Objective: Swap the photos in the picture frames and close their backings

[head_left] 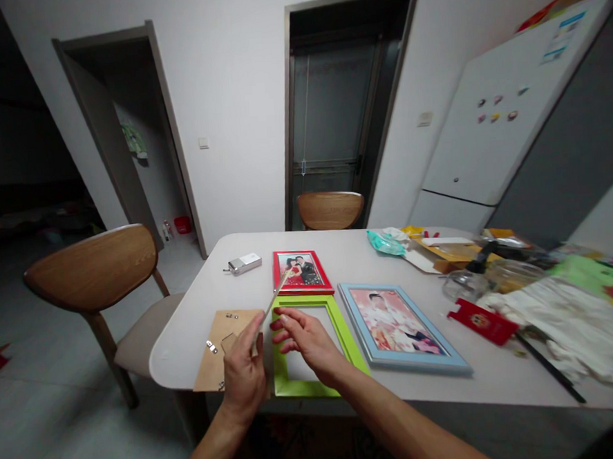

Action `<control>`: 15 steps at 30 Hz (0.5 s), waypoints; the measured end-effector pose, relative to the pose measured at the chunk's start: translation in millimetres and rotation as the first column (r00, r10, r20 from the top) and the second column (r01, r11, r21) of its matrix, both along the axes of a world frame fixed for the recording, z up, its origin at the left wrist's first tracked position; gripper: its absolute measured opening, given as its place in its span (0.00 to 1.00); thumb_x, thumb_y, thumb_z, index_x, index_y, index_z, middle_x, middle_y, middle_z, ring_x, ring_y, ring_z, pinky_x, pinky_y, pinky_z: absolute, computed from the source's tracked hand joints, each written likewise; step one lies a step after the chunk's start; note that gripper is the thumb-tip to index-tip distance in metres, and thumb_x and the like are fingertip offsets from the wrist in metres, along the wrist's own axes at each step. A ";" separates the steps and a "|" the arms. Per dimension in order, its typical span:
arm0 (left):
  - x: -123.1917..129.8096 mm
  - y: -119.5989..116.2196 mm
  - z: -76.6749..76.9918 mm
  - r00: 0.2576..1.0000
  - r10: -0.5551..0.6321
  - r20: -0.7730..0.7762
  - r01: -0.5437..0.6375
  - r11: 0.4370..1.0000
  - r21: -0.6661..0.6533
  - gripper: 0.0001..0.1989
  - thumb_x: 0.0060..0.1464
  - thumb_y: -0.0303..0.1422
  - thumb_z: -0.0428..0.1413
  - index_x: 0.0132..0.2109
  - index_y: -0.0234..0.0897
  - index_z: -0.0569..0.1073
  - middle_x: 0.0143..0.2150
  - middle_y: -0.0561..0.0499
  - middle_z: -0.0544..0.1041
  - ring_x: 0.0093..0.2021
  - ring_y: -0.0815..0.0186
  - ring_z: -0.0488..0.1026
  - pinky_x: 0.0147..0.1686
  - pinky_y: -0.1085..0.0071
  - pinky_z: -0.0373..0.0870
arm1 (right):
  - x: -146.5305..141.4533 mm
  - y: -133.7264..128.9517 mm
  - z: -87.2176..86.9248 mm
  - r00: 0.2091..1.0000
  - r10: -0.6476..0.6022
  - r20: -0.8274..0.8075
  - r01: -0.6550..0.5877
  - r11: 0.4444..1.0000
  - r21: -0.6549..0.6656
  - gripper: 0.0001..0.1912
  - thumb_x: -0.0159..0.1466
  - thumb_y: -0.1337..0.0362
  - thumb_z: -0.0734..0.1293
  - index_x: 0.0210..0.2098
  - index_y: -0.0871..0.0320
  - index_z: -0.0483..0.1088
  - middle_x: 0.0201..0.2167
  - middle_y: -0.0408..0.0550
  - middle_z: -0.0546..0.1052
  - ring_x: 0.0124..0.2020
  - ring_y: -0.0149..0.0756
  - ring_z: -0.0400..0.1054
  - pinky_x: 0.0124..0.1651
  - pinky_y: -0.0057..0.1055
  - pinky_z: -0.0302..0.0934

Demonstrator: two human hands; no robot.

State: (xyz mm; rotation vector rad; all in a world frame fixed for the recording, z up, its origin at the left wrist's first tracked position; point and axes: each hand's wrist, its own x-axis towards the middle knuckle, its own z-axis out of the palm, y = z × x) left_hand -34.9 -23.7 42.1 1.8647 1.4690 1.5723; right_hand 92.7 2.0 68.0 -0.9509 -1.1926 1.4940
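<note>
My left hand (pixel 244 373) is closed on a thin flat sheet (pixel 276 298), held upright and seen almost edge-on, so I cannot tell what is on its faces. My right hand (pixel 309 341) hovers just right of the sheet, fingers apart and slightly bent, holding nothing. Beneath my hands lies a green picture frame (pixel 351 344) with no picture in it. A wooden backing board (pixel 210 368) with metal clips and a hanger rests to its left, partly hidden by my left hand. Beyond the green frame is a red picture frame (pixel 277 276) with a couple's photo.
A light blue picture frame (pixel 355 327) with a photo lies on the right. Further right are a red envelope (pixel 482 321), a white cloth (pixel 567 331), a black strip (pixel 551 368) and glass jars. A small silver-white box (pixel 246 263) sits far left on the table. Chairs (pixel 101 266) stand around it.
</note>
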 end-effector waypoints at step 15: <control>27.9 3.3 -17.7 0.759 -0.156 0.632 0.387 0.889 -0.245 0.22 0.42 0.30 0.52 0.47 0.31 0.61 0.46 0.40 0.70 0.46 0.61 0.68 0.46 0.65 0.63 | 71.0 14.4 -32.0 0.937 -0.250 0.246 0.276 0.958 -0.074 0.19 0.53 0.65 0.52 0.42 0.63 0.62 0.29 0.53 0.75 0.28 0.36 0.70 0.26 0.28 0.62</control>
